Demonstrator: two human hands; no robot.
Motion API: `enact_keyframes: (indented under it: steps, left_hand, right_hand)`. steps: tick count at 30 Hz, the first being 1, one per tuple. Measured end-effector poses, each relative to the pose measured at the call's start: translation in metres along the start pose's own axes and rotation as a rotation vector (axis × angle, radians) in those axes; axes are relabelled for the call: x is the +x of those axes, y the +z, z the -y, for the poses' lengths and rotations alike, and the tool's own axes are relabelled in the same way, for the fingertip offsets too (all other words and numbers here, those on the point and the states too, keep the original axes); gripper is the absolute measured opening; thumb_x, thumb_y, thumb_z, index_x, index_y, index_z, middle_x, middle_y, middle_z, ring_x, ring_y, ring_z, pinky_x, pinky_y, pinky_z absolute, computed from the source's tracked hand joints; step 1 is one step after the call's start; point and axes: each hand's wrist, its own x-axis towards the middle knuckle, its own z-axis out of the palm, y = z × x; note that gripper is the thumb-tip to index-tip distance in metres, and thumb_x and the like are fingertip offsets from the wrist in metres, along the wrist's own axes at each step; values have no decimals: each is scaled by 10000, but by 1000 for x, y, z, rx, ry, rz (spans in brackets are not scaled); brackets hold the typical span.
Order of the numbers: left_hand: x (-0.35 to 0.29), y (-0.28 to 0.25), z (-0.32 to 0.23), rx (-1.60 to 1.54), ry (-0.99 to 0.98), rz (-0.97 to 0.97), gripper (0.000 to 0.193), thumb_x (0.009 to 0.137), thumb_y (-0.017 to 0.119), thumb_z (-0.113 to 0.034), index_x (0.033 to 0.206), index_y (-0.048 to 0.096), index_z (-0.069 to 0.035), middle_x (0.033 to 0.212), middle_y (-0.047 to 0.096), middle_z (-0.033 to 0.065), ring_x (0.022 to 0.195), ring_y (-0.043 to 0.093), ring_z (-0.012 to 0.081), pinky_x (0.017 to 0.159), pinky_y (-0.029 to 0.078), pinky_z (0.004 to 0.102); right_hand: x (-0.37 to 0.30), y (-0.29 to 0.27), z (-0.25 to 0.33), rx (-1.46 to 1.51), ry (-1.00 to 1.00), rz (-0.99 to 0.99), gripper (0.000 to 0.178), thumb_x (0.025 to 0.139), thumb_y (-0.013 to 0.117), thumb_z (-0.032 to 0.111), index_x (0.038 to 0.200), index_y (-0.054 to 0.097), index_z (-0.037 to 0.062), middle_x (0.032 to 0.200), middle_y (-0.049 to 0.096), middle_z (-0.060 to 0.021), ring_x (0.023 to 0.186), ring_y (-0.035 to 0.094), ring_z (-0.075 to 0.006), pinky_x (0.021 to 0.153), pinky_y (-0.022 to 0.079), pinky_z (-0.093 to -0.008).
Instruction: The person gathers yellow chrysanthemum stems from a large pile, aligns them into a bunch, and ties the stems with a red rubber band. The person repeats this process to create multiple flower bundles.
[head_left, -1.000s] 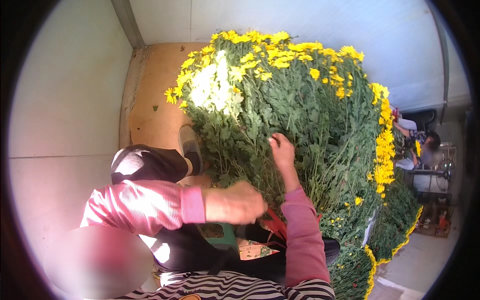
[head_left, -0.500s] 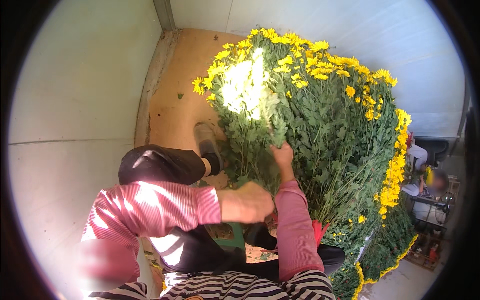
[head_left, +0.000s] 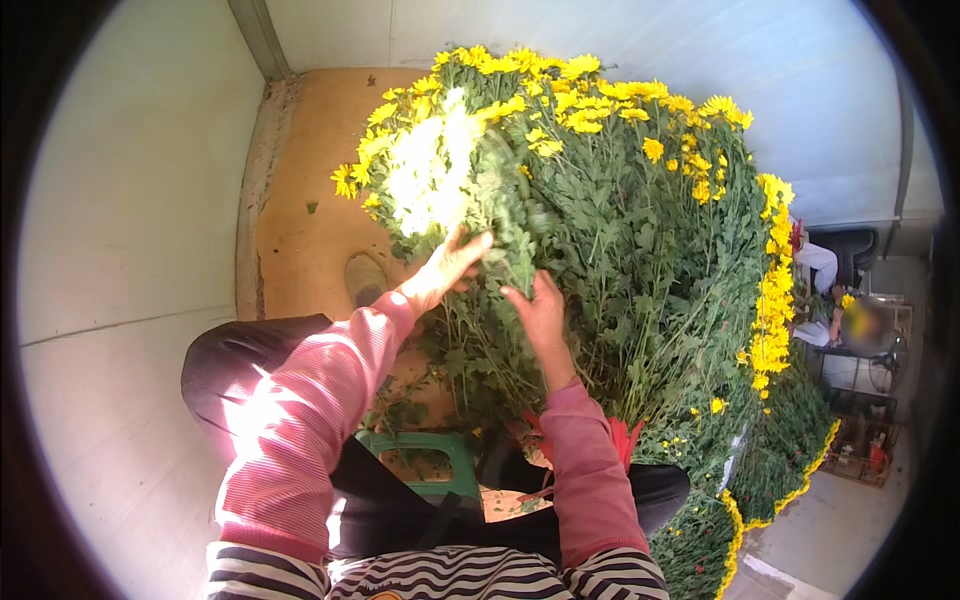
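A large heap of yellow chrysanthemums (head_left: 620,230) with long leafy green stems lies in front of me, most blooms along its far and right edges. My right hand (head_left: 543,312) is closed around the lower end of a leafy chrysanthemum stem (head_left: 515,245), which points away from me and is blurred. Just left of that stem, my left hand (head_left: 450,268) reaches out with fingers apart, close to the leaves. Whether its fingertips touch them I cannot tell. Harsh sunlight washes out the blooms beyond my left hand.
Below my arms stands a green plastic stool (head_left: 462,465). Red strips (head_left: 622,440) lie beside my right forearm. Pale wall panels (head_left: 130,220) rise at the left and back. More flower bunches (head_left: 775,470) lie at the lower right, and another person (head_left: 825,265) sits at the far right.
My left hand has swung up and away from near my right forearm to beside the stem, and its fingers have spread. My right hand keeps hold of the stem. The view has shifted slightly.
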Motion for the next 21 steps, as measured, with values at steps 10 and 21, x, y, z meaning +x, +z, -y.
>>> enact_keyframes:
  steps: [10,21]
  left_hand:
    - [-15,82,-38,-597,105,6,386,806,732,-115,1122,514,-74,909,638,44,907,559,168,877,414,340]
    - [-70,162,-58,-222,478,-150,281,735,736,57,724,484,-68,697,538,-3,628,481,80,574,446,242]
  right_hand:
    - [-42,-47,-25,558,229,-106,278,907,617,191,1115,607,7,1079,600,-47,924,564,-141,830,460,-301]
    - [-78,-75,55,572,-130,-329,513,837,631,-15,1320,473,49,1045,638,-73,932,611,-165,842,478,-292]
